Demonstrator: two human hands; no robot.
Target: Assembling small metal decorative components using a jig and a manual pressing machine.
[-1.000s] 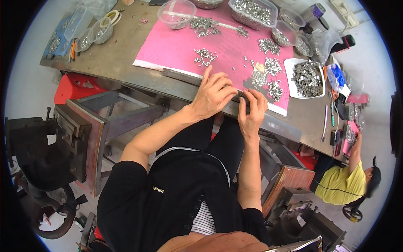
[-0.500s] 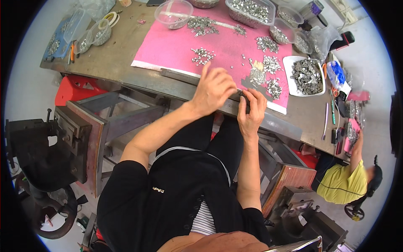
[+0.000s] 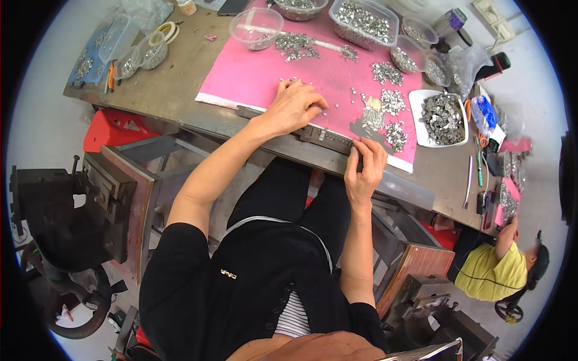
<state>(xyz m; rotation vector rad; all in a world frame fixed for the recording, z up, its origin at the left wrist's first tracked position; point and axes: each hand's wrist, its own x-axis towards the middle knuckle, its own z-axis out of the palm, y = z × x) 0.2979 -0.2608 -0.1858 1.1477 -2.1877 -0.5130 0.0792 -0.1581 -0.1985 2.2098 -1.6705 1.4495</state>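
Note:
A long grey metal bar (image 3: 325, 138) with a row of small marks or holes lies along the near edge of the pink mat (image 3: 241, 75). At its right end, my right hand (image 3: 368, 165) has thumb and fingers closed on it. My left hand (image 3: 293, 107) reaches over a small pile of shiny metal pieces (image 3: 295, 81), with bent fingers and the thumb apart from them. The hand covers most of that pile, and some fingertips are hidden. Right of the bar, a thin grey plate (image 3: 364, 129) lies beside slim metal pins (image 3: 373, 117).
Several clear tubs, one a large rectangular tub (image 3: 363, 27), hold metal parts at the back. A white square dish (image 3: 442, 118) of dark parts stands right, beside pens (image 3: 479, 165). Vises (image 3: 102, 192) flank me below the table. A person in a yellow shirt (image 3: 497, 271) works at far right.
My left hand has moved away from the bar to the small pile, uncovering the bar's top. My right hand is slightly lower at the bar's right end. The other person's arm has drawn in.

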